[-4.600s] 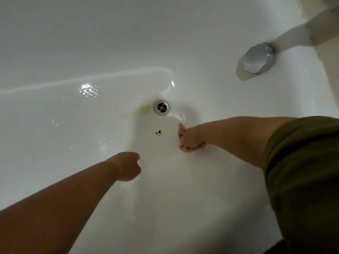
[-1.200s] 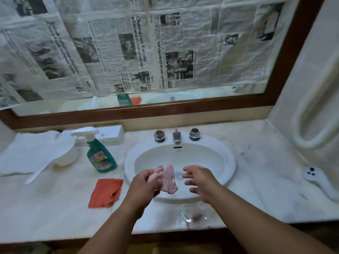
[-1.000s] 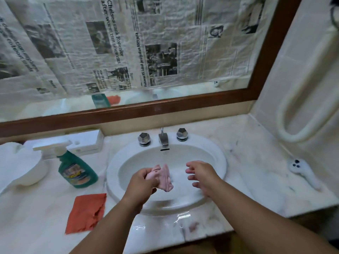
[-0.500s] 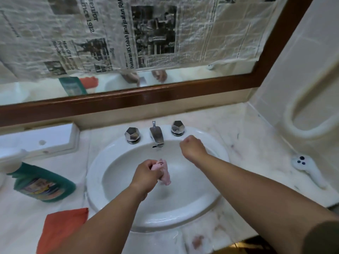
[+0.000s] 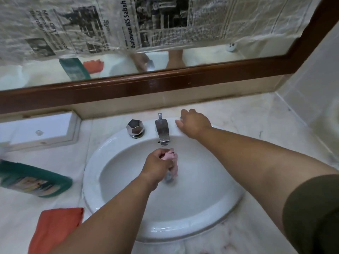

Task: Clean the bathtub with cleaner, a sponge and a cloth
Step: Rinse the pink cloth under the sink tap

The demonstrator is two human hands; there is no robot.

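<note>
left hand [image 5: 159, 163]: reaches from the lower left over the bowl of the white oval ceramic basin [image 5: 227, 213], knuckles up, fingers curled tight round the small pink crumpled cloth [image 5: 172, 163]
pink cloth: bunched in the left fist, its tail hanging below the fingers, directly under the spout of the chrome tap [image 5: 162, 130]; wet or dry cannot be told
right hand [image 5: 194, 123]: stretched forward across the basin rim to the right of the tap, palm down, fingers bent over the spot where the right knob sits; knob itself hidden, so grip on it cannot be told
faceted chrome left knob [image 5: 135, 127]: untouched, left of the tap
teal plastic spray bottle of cleaner [image 5: 34, 180]: on the pale marble counter [image 5: 256, 114], left of the basin, partly out of view
orange folded cloth [image 5: 55, 228]: flat on the counter at the lower left, near the basin rim
change from half a second ago: right hand now further back, from over the bowl onto the right knob's place; left fist with the pink cloth stays under the spout; view closer and lower
change from earlier still: scene then the white bathtub, now the basin
</note>
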